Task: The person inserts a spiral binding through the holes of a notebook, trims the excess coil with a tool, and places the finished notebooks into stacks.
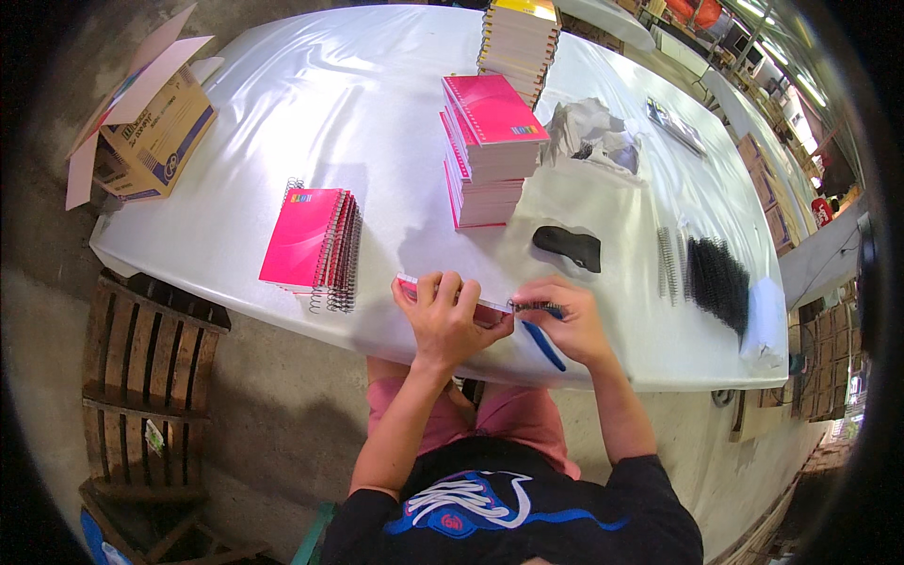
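Note:
My left hand grips a pink-covered notebook block held on edge at the near rim of the white table. My right hand pinches a black spiral wire coil at the block's right end. A blue-handled tool lies under my right hand, on the table edge.
A pile of bound pink spiral notebooks lies to the left. Unbound pink stacks and a taller stack stand further back. Black coils, a black object, crumpled plastic, a cardboard box and a wooden pallet surround me.

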`<state>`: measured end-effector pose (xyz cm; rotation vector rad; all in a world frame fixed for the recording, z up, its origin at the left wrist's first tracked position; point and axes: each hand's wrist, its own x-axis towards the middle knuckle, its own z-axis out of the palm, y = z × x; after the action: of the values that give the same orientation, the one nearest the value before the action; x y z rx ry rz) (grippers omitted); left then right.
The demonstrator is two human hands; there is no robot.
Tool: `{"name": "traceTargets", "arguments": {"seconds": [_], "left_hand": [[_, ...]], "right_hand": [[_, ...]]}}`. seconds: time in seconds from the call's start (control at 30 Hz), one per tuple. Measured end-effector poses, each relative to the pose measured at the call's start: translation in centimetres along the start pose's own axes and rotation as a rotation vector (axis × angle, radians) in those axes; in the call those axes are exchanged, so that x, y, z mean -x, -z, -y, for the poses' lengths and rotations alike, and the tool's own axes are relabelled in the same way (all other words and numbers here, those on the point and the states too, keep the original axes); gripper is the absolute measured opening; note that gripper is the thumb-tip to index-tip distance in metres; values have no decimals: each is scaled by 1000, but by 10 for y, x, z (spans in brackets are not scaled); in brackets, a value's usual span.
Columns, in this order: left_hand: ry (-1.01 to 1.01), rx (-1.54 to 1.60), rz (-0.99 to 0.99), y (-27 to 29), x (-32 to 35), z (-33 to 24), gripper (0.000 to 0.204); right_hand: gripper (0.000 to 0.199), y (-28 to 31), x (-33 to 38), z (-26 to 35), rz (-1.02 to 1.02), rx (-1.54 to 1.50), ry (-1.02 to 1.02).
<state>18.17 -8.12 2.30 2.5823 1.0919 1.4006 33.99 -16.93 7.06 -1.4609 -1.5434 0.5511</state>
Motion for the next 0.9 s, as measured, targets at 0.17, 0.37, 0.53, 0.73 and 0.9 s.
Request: {"name": "traceTargets", "arguments": {"seconds": [0.17, 0.37, 0.53, 0.73, 0.9], "left_hand": [[11, 16, 34, 1, -1, 0, 46], [6, 16, 26, 2, -3, -3, 47], [-7, 9, 58, 3, -2, 1, 48], [-35, -17, 128, 6, 0, 3, 50], [-71, 19, 206, 14, 0, 13, 49]], "right_hand": [[21, 1, 5, -8, -9, -68, -2], [19, -2, 2, -2, -27, -44, -58], [21, 15, -3, 2, 262, 17, -208], [23, 8, -3, 20, 133, 201, -170], [29, 14, 4, 9, 261, 238, -128]]}}
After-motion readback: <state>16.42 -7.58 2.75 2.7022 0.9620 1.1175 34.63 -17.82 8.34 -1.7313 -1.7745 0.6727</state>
